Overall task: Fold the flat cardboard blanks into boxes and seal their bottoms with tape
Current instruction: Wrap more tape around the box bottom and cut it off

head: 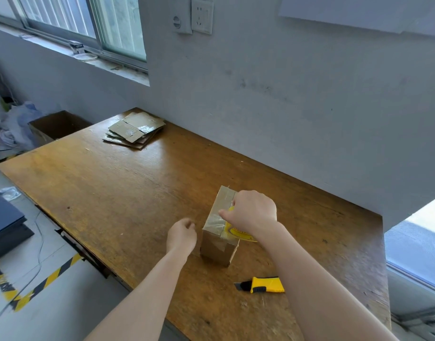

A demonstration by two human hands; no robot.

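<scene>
A small folded cardboard box stands on the wooden table, with clear tape running over its top face and down its near side. My right hand grips a yellow-cored tape roll on top of the box; the hand hides most of the roll. My left hand hovers just left of the box with its fingers curled, holding nothing. A stack of flat cardboard blanks lies at the table's far left corner.
A yellow utility knife lies on the table near the front, right of centre. An open cardboard carton stands on the floor beyond the table's left end. The wall runs along the table's far side.
</scene>
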